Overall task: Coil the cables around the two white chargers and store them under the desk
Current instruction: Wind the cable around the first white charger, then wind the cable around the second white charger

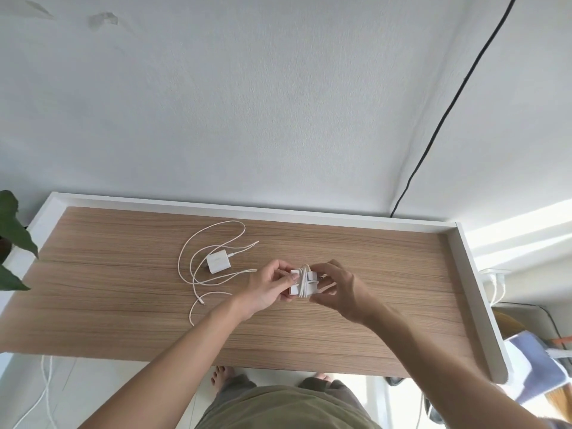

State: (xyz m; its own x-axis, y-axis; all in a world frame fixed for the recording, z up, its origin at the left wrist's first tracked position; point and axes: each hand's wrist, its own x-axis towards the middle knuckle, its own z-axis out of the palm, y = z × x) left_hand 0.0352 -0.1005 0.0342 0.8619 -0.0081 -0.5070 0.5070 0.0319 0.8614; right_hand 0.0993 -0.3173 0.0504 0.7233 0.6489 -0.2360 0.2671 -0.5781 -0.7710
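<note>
Above the middle of the wooden desk (pixel 123 305), I hold a white charger (pixel 305 284) with its cable wound around it in several turns. My left hand (pixel 269 287) grips its left end, thumb on top. My right hand (pixel 339 289) pinches its right end, where the cable's tip sits under the fingers. A second white charger (pixel 218 263) lies flat on the desk to the left of my hands. Its loose white cable (pixel 193 267) sprawls in wide loops around it, one end trailing toward the front edge.
The desk has a raised white rim (pixel 470 274) at the back and right. A green plant (pixel 12 239) stands at the left edge. A black cord (pixel 448 113) runs down the wall. White cables (pixel 46 385) lie on the floor below left; clutter sits right.
</note>
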